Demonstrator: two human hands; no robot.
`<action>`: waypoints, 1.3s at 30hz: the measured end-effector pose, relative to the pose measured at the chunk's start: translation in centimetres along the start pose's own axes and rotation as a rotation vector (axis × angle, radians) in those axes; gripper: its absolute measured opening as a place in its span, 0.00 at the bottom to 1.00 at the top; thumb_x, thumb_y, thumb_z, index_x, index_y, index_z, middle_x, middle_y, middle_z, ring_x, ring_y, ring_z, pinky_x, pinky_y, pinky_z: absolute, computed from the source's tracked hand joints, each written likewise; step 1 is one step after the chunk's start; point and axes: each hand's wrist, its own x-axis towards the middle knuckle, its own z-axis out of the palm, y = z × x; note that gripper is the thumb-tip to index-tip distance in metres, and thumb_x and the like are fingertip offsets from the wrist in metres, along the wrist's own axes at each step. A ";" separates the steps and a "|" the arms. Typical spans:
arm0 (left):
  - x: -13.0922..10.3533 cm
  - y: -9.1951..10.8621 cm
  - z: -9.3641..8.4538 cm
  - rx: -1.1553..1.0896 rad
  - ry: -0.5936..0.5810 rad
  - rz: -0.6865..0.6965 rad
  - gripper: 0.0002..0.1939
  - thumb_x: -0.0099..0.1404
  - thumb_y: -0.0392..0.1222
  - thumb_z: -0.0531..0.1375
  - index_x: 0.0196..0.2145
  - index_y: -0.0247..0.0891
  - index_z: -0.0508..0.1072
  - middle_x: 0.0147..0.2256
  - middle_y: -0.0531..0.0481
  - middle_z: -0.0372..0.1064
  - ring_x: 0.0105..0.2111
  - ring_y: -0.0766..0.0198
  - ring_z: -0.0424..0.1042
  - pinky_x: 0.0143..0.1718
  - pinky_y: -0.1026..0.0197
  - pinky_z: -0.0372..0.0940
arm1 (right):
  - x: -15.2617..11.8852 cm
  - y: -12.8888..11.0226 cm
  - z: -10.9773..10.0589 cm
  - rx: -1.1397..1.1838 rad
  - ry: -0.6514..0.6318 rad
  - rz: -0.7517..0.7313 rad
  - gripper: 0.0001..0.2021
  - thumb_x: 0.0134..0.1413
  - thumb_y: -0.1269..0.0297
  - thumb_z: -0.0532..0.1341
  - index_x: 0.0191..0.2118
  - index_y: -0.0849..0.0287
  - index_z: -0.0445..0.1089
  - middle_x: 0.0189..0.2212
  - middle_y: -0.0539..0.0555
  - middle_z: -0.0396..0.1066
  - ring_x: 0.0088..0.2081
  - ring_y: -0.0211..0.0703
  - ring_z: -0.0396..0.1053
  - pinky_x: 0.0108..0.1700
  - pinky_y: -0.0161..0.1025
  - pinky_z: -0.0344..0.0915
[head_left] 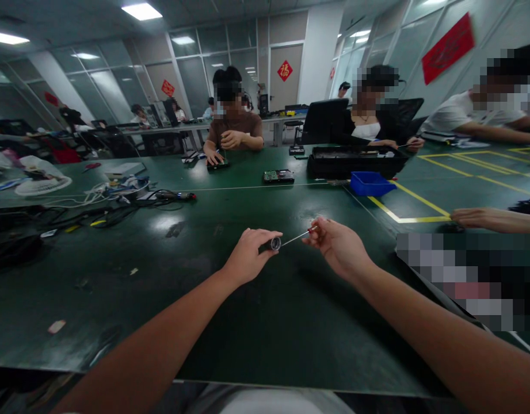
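Note:
Above the green table (230,310), my left hand (251,253) is closed around a small dark cylindrical part (275,243), whose round, ring-like end faces the camera. My right hand (338,244) pinches a thin screwdriver (297,237) near its red collar. The metal shaft points down and left, and its tip is right beside the cylindrical part; whether they touch I cannot tell. The fingers of my right hand hide most of the handle.
Cables (118,213) lie at the left. A circuit-board device (278,176), a black tray (355,163) and a blue bin (370,183) stand beyond my hands. A person's hand (484,218) rests at the right; other people sit across the table.

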 end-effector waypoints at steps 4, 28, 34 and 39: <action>-0.1 0.0 0.1 0.004 0.001 -0.042 0.20 0.66 0.37 0.63 0.55 0.48 0.71 0.52 0.50 0.72 0.53 0.55 0.67 0.61 0.42 0.55 | -0.3 0.5 0.0 -0.142 0.021 -0.193 0.10 0.56 0.55 0.65 0.34 0.57 0.72 0.30 0.50 0.71 0.31 0.40 0.68 0.41 0.42 0.70; 0.1 0.0 0.2 0.037 0.023 -0.088 0.21 0.63 0.38 0.65 0.54 0.47 0.73 0.47 0.50 0.75 0.47 0.55 0.70 0.56 0.47 0.59 | -3.0 -1.3 0.8 -1.100 -0.099 -0.575 0.14 0.65 0.57 0.54 0.37 0.56 0.73 0.25 0.50 0.73 0.27 0.43 0.70 0.30 0.40 0.61; 0.1 0.2 0.2 0.030 0.003 -0.099 0.20 0.63 0.38 0.65 0.53 0.46 0.74 0.48 0.49 0.75 0.48 0.53 0.70 0.59 0.43 0.57 | -2.7 -0.9 0.8 -1.082 -0.066 -0.518 0.16 0.67 0.55 0.51 0.51 0.56 0.70 0.26 0.51 0.73 0.25 0.43 0.69 0.28 0.40 0.60; 0.1 0.0 0.2 0.025 0.026 -0.110 0.20 0.64 0.38 0.65 0.53 0.46 0.73 0.47 0.49 0.75 0.47 0.54 0.70 0.58 0.44 0.58 | -3.1 -0.8 0.7 -1.045 -0.168 -0.525 0.14 0.66 0.60 0.52 0.54 0.55 0.65 0.31 0.52 0.72 0.32 0.46 0.71 0.33 0.41 0.64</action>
